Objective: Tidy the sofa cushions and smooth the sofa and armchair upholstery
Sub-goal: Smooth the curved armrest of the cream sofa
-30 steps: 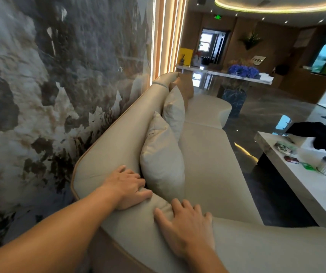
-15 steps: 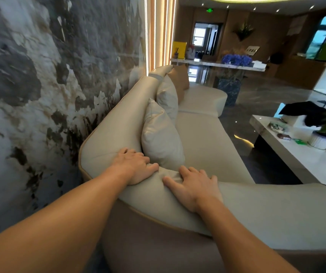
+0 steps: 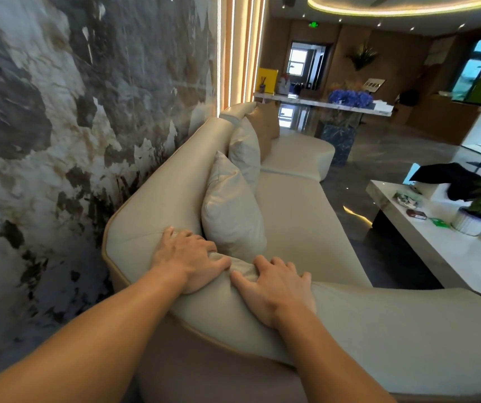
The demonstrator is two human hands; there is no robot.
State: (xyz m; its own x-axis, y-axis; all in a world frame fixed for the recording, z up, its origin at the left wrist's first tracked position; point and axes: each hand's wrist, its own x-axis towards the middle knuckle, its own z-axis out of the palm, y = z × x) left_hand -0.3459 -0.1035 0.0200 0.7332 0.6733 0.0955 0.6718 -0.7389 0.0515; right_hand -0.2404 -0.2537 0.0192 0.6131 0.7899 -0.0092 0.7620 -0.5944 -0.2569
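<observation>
1. Sofa [image 3: 291, 216] upholstery is under our hands: the long cream seat runs away from us along the marbled wall [image 3: 58, 126], its long axis pointing toward the far end of the room, and the near armrest curves across the bottom of the view to the right.
2. We have the left hand [image 3: 188, 261] palm-down on the rounded corner where backrest meets armrest, fingers loosely spread and curled over the edge, the thumb pressing a small fold into the leather.
3. Our right hand [image 3: 277, 289] lies flat just beside it on the armrest top, fingers splayed and pointing toward the seat; the two hands are close but not touching (neither is gripping anything).
4. Three cushions lean in a row against the backrest. The nearest cushion [image 3: 230, 216] stands on edge, tilted back, its lower corner just beyond our left hand; behind it come a second pale cushion [image 3: 246, 152] and a tan cushion [image 3: 264, 123].
5. To the right, well apart from the sofa, a white counter [image 3: 437, 237] carries a potted plant [image 3: 480, 207], a dark cloth [image 3: 451, 178] and small items.
</observation>
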